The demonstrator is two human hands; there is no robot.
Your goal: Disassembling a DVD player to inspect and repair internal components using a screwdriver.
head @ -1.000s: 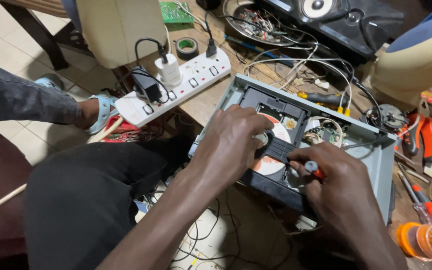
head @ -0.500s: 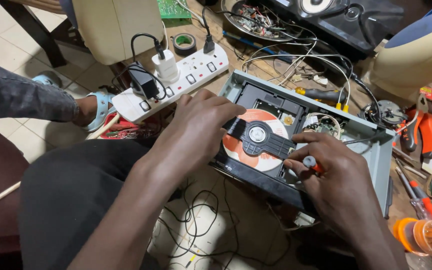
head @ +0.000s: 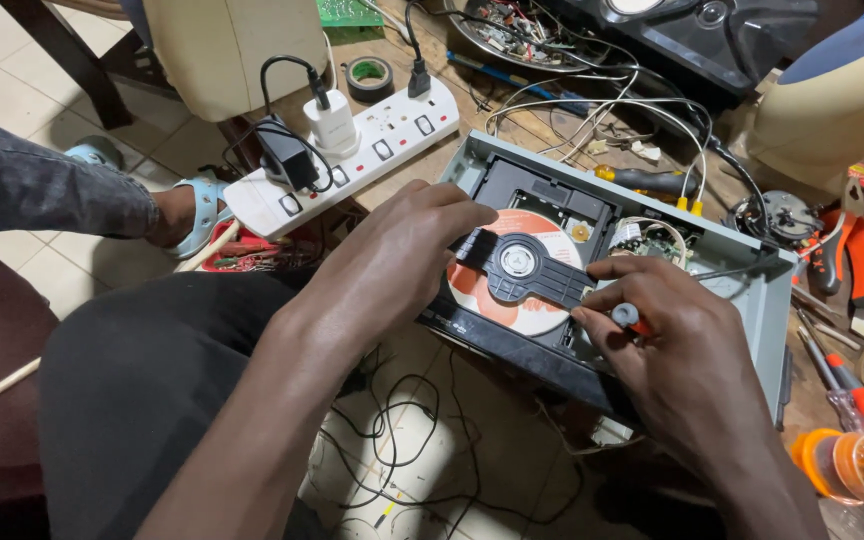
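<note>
From the head camera we look down on an opened grey disc player [head: 642, 260] lying at the centre of a cluttered workbench. Our left hand [head: 397, 265] comes in from seven o'clock and rests palm-down on the player's near left edge, its fingers half curled, the fingertips touching the end of the black clamp bar [head: 527, 272] that crosses the disc. Whether it grips anything, we cannot tell. The disc [head: 487, 300] (orange and white, its label too blurred to make out) sits in the tray beneath that bar. Our right hand [head: 677, 350] enters from five o'clock and is closed narrowly round a small screwdriver [head: 628, 317], whose grey cap and red handle show between thumb and forefinger, just beside the bar's right end.

At eleven o'clock from the player lies a white power strip [head: 372, 150] carrying a white charger [head: 332, 122] and a black adapter [head: 287, 160]. A roll of dark tape [head: 368, 76] sits just beyond it. At three o'clock, orange-handled pliers [head: 847, 250] lie on the bench. At nine o'clock another person's foot in a pale blue sandal [head: 192, 215] rests on the tiled floor.
</note>
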